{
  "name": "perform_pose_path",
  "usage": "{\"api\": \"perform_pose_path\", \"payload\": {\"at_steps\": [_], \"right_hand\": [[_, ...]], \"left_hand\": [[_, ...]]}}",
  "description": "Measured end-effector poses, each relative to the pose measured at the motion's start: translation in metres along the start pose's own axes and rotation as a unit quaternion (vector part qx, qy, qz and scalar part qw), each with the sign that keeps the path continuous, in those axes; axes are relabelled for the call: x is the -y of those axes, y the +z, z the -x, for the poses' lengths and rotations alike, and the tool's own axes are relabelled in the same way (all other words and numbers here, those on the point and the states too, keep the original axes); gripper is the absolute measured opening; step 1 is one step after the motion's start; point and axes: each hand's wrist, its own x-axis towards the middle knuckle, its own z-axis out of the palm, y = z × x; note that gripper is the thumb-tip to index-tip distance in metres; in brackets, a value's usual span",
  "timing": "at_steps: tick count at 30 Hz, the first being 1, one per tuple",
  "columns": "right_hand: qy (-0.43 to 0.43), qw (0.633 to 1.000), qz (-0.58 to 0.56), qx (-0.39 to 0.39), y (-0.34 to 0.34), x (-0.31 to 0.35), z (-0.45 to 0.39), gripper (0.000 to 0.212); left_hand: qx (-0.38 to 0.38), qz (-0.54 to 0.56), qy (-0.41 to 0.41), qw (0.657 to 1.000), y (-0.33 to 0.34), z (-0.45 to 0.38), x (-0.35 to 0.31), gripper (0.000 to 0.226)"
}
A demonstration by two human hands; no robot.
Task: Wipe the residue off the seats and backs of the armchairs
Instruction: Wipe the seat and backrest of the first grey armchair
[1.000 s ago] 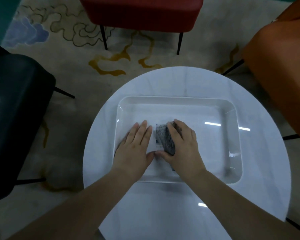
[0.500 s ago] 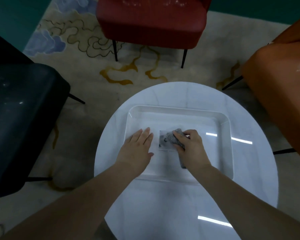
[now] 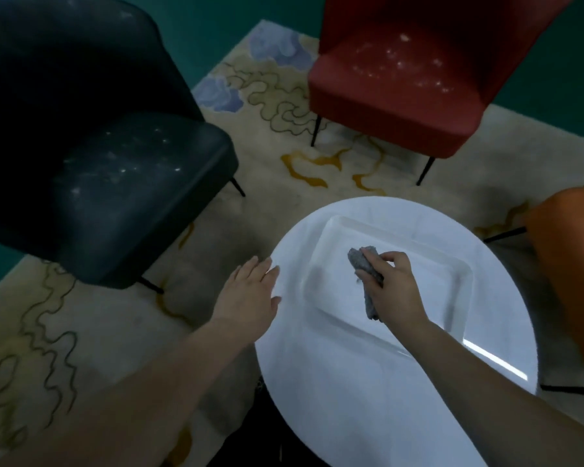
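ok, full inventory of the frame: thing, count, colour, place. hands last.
black armchair: 1, black, left, white specks on seat
red armchair: 1, red, top right, white specks on seat
orange armchair: 1, orange, right edge, partly cut off
round table: 1, white, lower centre
tray: 1, white, on the table
rug: 1, beige with squiggle pattern, under the chairs
cloth: 1, grey, gripped above the tray
left hand: open, at the table's left edge
right hand: gripping the cloth

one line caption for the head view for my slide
Right hand grips a grey cloth over a white tray; black armchair and red armchair show white residue.
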Motion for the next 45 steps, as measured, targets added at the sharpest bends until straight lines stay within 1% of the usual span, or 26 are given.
{"api": "perform_pose_path", "payload": {"at_steps": [4,7,11,14,18,21,24,26,28,30,31,35,39,42,45], "right_hand": [[-0.046,0.998,0.021,0.024,0.022,0.049,0.008,0.037],[-0.075,0.995,0.051,0.044,0.043,0.081,0.025,0.038],[-0.145,0.980,0.105,0.088,0.083,0.118,0.048,0.039],[-0.190,0.966,0.122,0.127,0.126,0.147,0.067,0.040],[-0.259,0.936,0.157,0.181,0.195,0.185,0.095,0.042],[-0.294,0.909,0.159,0.248,0.244,0.214,0.122,0.042],[-0.350,0.865,0.179,0.311,0.286,0.241,0.152,0.044],[-0.387,0.830,0.194,0.352,0.310,0.259,0.171,0.046],[-0.401,0.803,0.199,0.394,0.332,0.274,0.190,0.047],[-0.417,0.772,0.201,0.436,0.352,0.287,0.207,0.047],[-0.433,0.750,0.206,0.455,0.362,0.292,0.216,0.047],[-0.484,0.674,0.212,0.517,0.397,0.304,0.254,0.046],[-0.518,0.606,0.211,0.565,0.425,0.295,0.295,0.046],[-0.531,0.561,0.187,0.607,0.441,0.281,0.324,0.045],[-0.551,0.511,0.180,0.635,0.452,0.269,0.350,0.046]], "left_hand": [[-0.026,0.017,-0.062,0.998,-0.015,0.046,0.037,0.061],[-0.027,0.042,-0.101,0.994,-0.018,0.085,0.073,0.062],[-0.031,0.090,-0.142,0.985,-0.004,0.141,0.126,0.061],[-0.034,0.129,-0.182,0.974,0.014,0.191,0.168,0.059],[-0.055,0.167,-0.251,0.952,0.043,0.261,0.216,0.059],[-0.060,0.181,-0.300,0.935,0.065,0.312,0.238,0.060],[-0.068,0.182,-0.362,0.912,0.083,0.358,0.246,0.061],[-0.081,0.202,-0.408,0.887,0.093,0.387,0.247,0.061],[-0.093,0.223,-0.448,0.861,0.103,0.413,0.246,0.061],[-0.103,0.244,-0.493,0.829,0.115,0.438,0.242,0.061],[-0.105,0.252,-0.521,0.809,0.123,0.451,0.237,0.061],[-0.105,0.281,-0.627,0.719,0.156,0.493,0.206,0.061],[-0.109,0.312,-0.712,0.619,0.189,0.524,0.162,0.061],[-0.119,0.330,-0.761,0.545,0.211,0.538,0.128,0.062],[-0.125,0.343,-0.791,0.491,0.230,0.551,0.102,0.063]]}}
